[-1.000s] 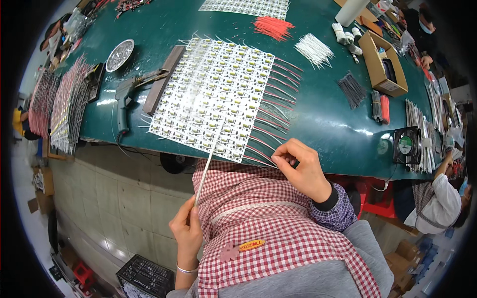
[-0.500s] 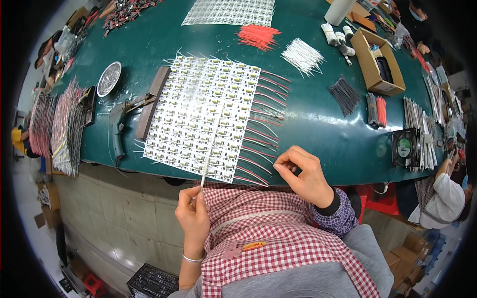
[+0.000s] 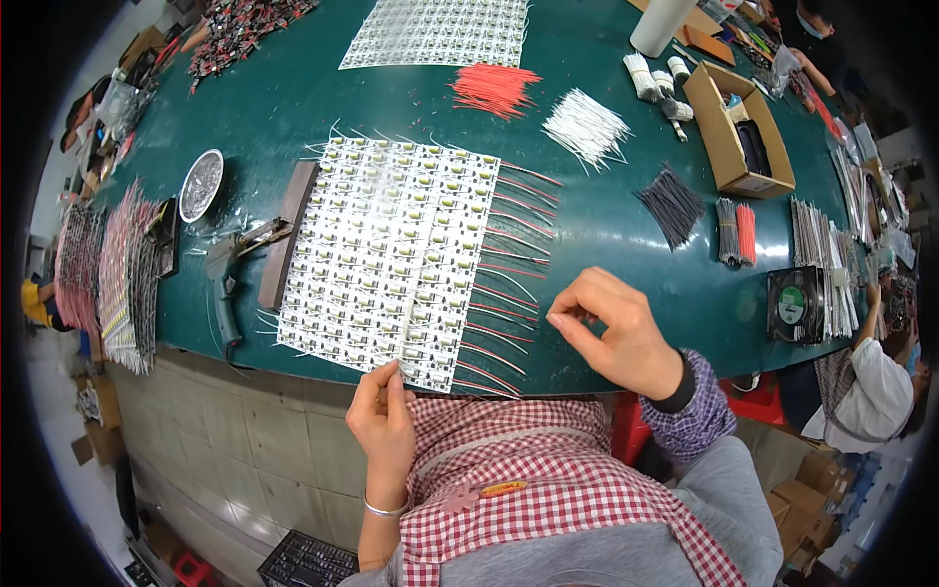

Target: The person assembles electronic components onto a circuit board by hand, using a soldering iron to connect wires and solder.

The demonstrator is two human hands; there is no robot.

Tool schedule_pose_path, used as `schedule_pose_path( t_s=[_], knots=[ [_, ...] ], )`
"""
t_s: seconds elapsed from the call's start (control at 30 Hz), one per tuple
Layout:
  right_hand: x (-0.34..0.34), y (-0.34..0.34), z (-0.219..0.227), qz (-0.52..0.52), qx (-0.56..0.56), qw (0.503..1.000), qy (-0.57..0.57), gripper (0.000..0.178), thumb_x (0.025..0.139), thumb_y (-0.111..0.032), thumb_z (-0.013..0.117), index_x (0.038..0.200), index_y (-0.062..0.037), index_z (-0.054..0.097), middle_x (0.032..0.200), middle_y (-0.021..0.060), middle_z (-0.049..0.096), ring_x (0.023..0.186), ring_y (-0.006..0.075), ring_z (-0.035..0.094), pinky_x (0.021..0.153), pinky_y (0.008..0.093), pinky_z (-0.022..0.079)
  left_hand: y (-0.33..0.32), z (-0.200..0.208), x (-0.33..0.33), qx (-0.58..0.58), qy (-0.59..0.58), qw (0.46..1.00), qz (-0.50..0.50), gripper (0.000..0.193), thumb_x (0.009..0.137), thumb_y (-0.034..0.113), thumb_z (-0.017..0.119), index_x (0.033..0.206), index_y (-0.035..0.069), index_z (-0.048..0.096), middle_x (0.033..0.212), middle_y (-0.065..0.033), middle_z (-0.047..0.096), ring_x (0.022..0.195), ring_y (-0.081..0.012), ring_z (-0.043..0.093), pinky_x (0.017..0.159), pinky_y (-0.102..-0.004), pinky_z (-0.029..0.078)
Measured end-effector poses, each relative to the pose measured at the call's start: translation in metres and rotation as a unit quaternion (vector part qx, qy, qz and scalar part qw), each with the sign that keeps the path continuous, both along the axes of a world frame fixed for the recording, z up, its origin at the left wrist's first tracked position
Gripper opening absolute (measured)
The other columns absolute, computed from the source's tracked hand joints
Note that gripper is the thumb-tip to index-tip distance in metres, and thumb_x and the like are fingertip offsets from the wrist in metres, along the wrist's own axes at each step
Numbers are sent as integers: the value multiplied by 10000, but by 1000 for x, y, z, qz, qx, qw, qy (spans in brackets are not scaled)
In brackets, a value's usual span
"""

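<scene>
A white circuit-board panel (image 3: 381,225) lies on the green table in front of me, dotted with rows of small dark and yellowish parts. Red, white and dark wires (image 3: 504,318) stick out along its right side. My left hand (image 3: 383,416) is closed at the panel's near edge, pinching a thin white rod (image 3: 405,333) that lies over the panel and is hard to pick out against it. Just right of the wire ends hovers my right hand (image 3: 621,333), thumb and forefinger pinched together; whatever is between them is too small to make out.
A dark block (image 3: 289,235) borders the panel's left side, beside a soldering gun (image 3: 227,279) and a metal bowl (image 3: 201,186). Beyond lie red wires (image 3: 494,90), white wires (image 3: 585,127) and another panel (image 3: 435,34). Black wires (image 3: 670,208) and a cardboard box (image 3: 738,132) are at right.
My left hand has come up to the panel's near edge, so less of the rod shows below it. My right hand has moved right, away from the wire ends. The view has shifted slightly.
</scene>
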State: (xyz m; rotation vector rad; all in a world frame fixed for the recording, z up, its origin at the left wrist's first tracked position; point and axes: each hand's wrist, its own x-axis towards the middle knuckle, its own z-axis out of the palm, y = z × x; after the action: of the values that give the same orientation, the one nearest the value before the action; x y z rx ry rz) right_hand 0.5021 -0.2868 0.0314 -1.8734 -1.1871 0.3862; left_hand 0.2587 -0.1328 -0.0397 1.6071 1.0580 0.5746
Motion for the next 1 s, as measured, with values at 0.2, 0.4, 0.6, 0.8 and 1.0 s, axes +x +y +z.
schedule_pose_path(
  t_s=[0.2,0.4,0.6,0.8,1.0],
  knots=[
    [49,30,6,52,-9,994,-101,108,794,-1,690,846,-8,595,801,124,594,747,308,591,666,397,474,-10,17,-13,-17,-1,1000,9,326,953,4,589,1275,-43,577,1028,-136,680,790,-109,650,659,-234,535],
    [73,78,-8,77,3,994,-71,89,852,-31,680,894,13,615,812,108,597,712,220,626,636,319,497,-17,9,-31,-39,9,998,57,196,950,-1,596,1137,-56,587,860,-102,683,713,-118,665,625,-237,545],
    [79,109,-25,68,22,997,-37,86,835,-60,645,855,20,622,794,146,616,754,299,623,668,389,493,-12,9,-15,-32,8,998,58,81,944,-16,606,1018,-49,602,790,-83,675,650,-99,653,586,-220,540],
    [99,134,-41,43,13,997,-55,102,866,-58,660,906,34,638,826,129,635,704,210,630,643,320,503,-6,4,-6,-49,-18,995,79,64,937,-23,613,989,-46,584,770,-88,677,648,-97,650,578,-222,546],
    [114,162,-72,119,53,986,-108,134,854,-7,614,958,-54,683,949,114,586,938,301,588,794,383,485,-3,9,4,-71,-23,994,81,56,931,-25,613,975,-29,578,747,-91,658,641,-108,634,556,-239,546]
  ],
)
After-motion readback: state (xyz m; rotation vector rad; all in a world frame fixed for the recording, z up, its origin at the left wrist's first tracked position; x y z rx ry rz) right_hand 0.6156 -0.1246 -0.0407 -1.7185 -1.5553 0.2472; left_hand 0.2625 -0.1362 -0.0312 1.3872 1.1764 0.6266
